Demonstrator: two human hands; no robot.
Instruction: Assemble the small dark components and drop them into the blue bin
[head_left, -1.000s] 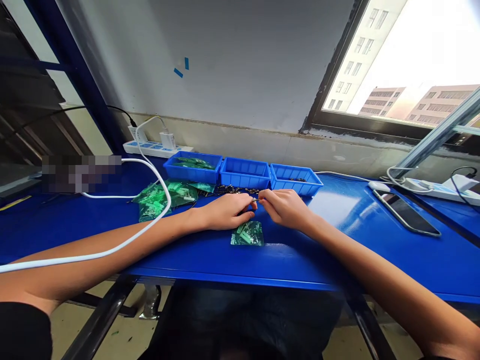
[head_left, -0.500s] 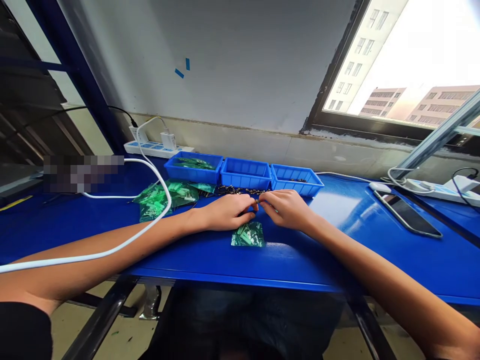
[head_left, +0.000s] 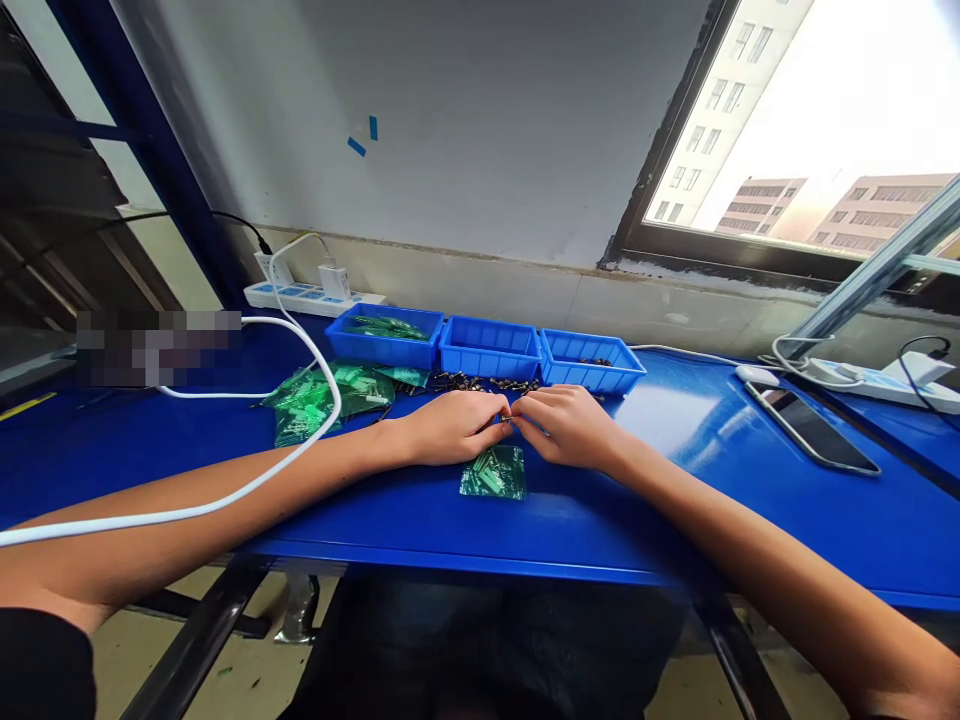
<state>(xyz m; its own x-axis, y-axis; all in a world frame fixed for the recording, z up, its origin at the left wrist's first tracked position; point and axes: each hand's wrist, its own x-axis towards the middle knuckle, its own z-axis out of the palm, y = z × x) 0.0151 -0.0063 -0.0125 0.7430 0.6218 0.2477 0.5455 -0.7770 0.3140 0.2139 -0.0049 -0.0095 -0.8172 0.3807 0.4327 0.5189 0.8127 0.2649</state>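
Observation:
Fingertips of my left hand (head_left: 454, 428) and my right hand (head_left: 567, 424) meet over the blue table, both pinched on a small brass-coloured metal piece (head_left: 507, 419). Its exact kind is too small to make out. Just below the hands lies a small green plastic packet (head_left: 493, 474) with pale pieces inside. Behind the fingers is a loose row of small dark and brass metal parts (head_left: 459, 382). Larger green plastic packets (head_left: 307, 402) with pale contents are heaped left of them, beyond my left forearm.
Three blue bins stand along the wall: a left bin (head_left: 384, 352) with green packets, a middle bin (head_left: 489, 362), and a right bin (head_left: 592, 376) with small parts. A white cable (head_left: 247, 492) crosses above my left forearm. A phone (head_left: 814, 428) lies at right.
My hands have lowered slightly and drawn their fingertips together, so the small metal piece shows more between them. The packet on the table stays in place; the view shifts slightly.

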